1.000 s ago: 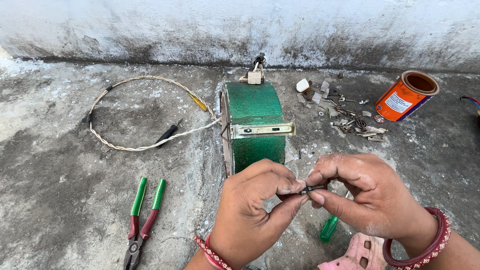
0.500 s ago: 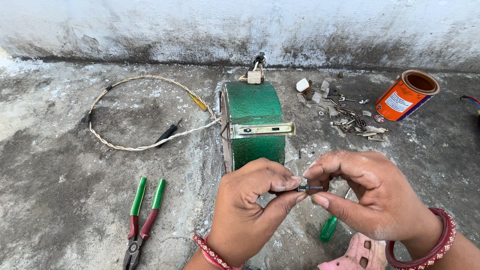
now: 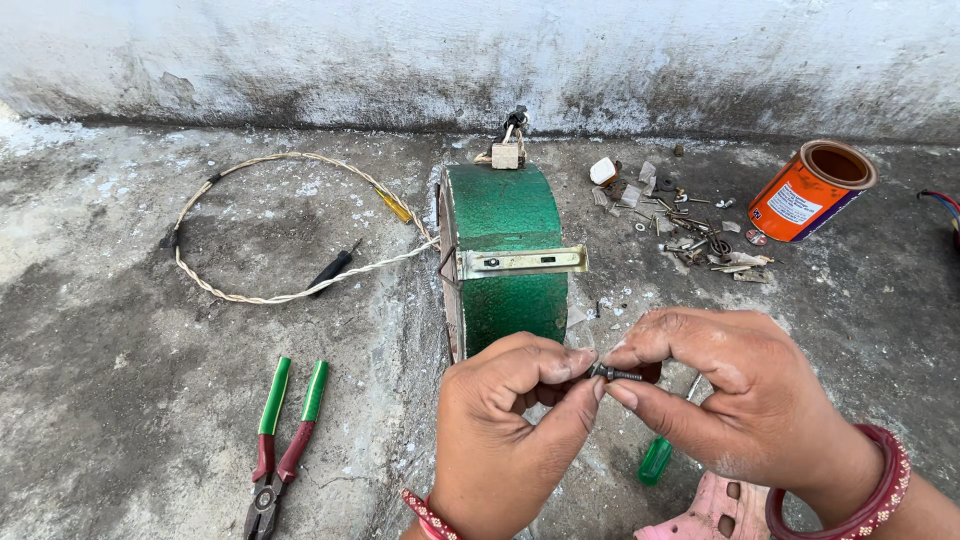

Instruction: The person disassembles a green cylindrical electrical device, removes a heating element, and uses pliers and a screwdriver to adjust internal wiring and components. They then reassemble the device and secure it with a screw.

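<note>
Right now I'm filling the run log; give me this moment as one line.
left hand: pinching small dark screw | right hand: pinching same screw | behind: green curved metal housing | floor: green-handled pliers

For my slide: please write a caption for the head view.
Both hands, left hand and right hand, pinch a small screw before a green casing.
</note>
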